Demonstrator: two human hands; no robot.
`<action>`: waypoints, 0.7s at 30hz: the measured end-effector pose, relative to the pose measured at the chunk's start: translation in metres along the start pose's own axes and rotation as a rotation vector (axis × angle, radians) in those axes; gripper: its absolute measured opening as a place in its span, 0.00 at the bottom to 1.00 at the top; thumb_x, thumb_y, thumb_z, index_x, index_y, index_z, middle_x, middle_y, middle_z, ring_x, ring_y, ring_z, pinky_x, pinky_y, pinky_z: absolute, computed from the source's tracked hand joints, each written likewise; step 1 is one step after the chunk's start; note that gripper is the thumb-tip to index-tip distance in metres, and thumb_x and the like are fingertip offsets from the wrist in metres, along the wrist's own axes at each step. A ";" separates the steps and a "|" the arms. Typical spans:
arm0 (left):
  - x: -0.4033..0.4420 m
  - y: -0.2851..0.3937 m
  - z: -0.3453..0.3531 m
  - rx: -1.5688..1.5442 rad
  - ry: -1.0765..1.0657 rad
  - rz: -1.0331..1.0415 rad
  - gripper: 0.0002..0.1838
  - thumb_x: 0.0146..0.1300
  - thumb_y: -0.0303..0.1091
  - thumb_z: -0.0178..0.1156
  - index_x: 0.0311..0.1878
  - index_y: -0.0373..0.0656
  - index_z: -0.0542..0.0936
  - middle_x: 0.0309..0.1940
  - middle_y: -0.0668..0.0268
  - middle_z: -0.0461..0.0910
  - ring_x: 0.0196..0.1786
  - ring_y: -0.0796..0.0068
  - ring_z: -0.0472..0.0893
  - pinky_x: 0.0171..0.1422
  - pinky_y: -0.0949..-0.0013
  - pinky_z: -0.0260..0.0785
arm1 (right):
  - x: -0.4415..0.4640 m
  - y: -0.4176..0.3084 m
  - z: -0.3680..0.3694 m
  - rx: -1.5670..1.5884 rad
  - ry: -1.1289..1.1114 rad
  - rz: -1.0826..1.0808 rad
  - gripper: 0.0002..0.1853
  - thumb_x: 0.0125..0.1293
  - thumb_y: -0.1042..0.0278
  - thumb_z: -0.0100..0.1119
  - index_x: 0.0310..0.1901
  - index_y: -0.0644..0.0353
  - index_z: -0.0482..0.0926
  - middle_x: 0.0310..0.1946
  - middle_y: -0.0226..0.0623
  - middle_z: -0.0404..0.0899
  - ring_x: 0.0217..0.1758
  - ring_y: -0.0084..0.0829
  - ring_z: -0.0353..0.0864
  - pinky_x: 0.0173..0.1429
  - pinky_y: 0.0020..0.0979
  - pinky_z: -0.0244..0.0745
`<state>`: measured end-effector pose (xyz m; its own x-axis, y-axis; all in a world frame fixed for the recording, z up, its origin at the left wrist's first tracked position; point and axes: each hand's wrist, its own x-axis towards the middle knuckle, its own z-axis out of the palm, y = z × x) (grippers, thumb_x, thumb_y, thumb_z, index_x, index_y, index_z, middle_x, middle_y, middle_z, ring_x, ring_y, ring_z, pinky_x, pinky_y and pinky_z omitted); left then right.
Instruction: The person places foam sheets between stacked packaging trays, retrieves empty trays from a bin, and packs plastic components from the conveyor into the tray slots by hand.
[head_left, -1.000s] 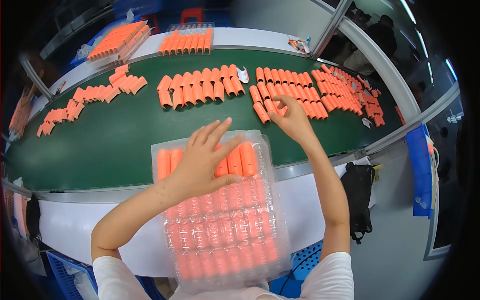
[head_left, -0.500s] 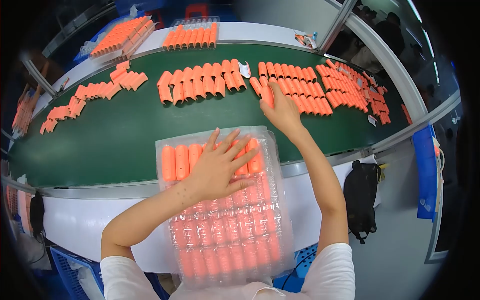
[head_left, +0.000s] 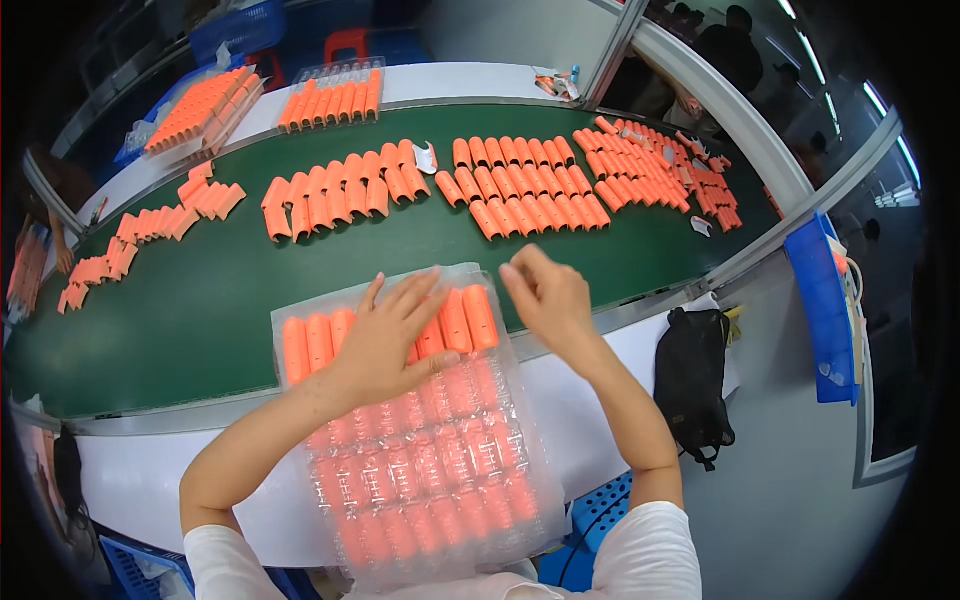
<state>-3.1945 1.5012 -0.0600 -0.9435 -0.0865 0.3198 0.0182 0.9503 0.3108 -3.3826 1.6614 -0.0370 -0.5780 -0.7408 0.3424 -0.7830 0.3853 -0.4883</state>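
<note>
My left hand [head_left: 395, 335] lies with fingers spread over the top row of orange half-round shells [head_left: 455, 320] in a clear plastic blister tray [head_left: 530, 480]. It hides the middle shells of that row. Several more rows show through clear plastic below. My right hand [head_left: 550, 300] is just off the tray's upper right corner, above the green table's near edge, fingers curled and no shell showing in them. Beyond it on the green surface [head_left: 200, 320] lie neat rows of orange shells [head_left: 530, 185], with a paired group [head_left: 340, 190] to their left.
More orange shells [head_left: 665, 165] crowd the right end, and loose ones [head_left: 150, 225] lie at the left. A stacked tray [head_left: 205, 105] and a part-filled tray [head_left: 335, 98] stand on the far white ledge. At right are a black bag [head_left: 692, 375] and a blue bin [head_left: 822, 310].
My right hand has drawn back from the shell rows toward the tray, its fingers curling. My left hand stays over the top row. The view has shifted, moving the table's things leftward.
</note>
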 end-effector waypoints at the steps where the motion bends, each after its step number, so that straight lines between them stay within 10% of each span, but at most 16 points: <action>1: 0.010 -0.003 -0.002 -0.142 0.031 -0.077 0.38 0.68 0.60 0.55 0.73 0.44 0.64 0.74 0.54 0.62 0.75 0.47 0.61 0.78 0.42 0.49 | 0.017 0.015 -0.010 0.027 0.021 0.073 0.09 0.68 0.60 0.58 0.41 0.56 0.76 0.21 0.39 0.79 0.25 0.45 0.82 0.31 0.46 0.72; 3: 0.061 -0.015 -0.006 -0.313 0.142 -0.165 0.32 0.66 0.49 0.62 0.67 0.40 0.70 0.68 0.51 0.67 0.64 0.46 0.73 0.67 0.52 0.67 | 0.055 0.069 -0.005 0.022 0.018 0.169 0.15 0.61 0.70 0.64 0.49 0.58 0.77 0.28 0.35 0.76 0.25 0.31 0.73 0.35 0.35 0.71; 6: 0.143 -0.054 0.019 -0.209 -0.026 -0.195 0.35 0.59 0.46 0.68 0.64 0.37 0.69 0.63 0.48 0.70 0.58 0.47 0.78 0.59 0.52 0.73 | 0.105 0.150 0.027 -0.107 -0.153 0.099 0.33 0.53 0.76 0.63 0.63 0.53 0.71 0.64 0.38 0.68 0.62 0.47 0.76 0.61 0.48 0.75; 11: 0.223 -0.078 0.093 0.018 -0.446 -0.371 0.57 0.45 0.57 0.76 0.73 0.38 0.58 0.66 0.45 0.66 0.64 0.45 0.75 0.65 0.52 0.71 | 0.142 0.208 0.058 -0.291 -0.284 0.024 0.38 0.51 0.77 0.62 0.68 0.50 0.67 0.67 0.36 0.67 0.66 0.47 0.73 0.64 0.47 0.74; 21: 0.226 -0.081 0.139 0.011 -0.391 -0.393 0.58 0.44 0.54 0.78 0.74 0.42 0.57 0.68 0.48 0.61 0.63 0.46 0.76 0.64 0.52 0.74 | 0.153 0.191 0.066 -0.238 -0.531 0.048 0.55 0.35 0.76 0.81 0.71 0.54 0.64 0.67 0.42 0.67 0.65 0.47 0.73 0.65 0.44 0.74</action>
<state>-3.4552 1.4461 -0.1376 -0.9311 -0.3199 -0.1753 -0.3617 0.8720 0.3297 -3.6052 1.5855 -0.1310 -0.4679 -0.8701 -0.1551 -0.8241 0.4929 -0.2790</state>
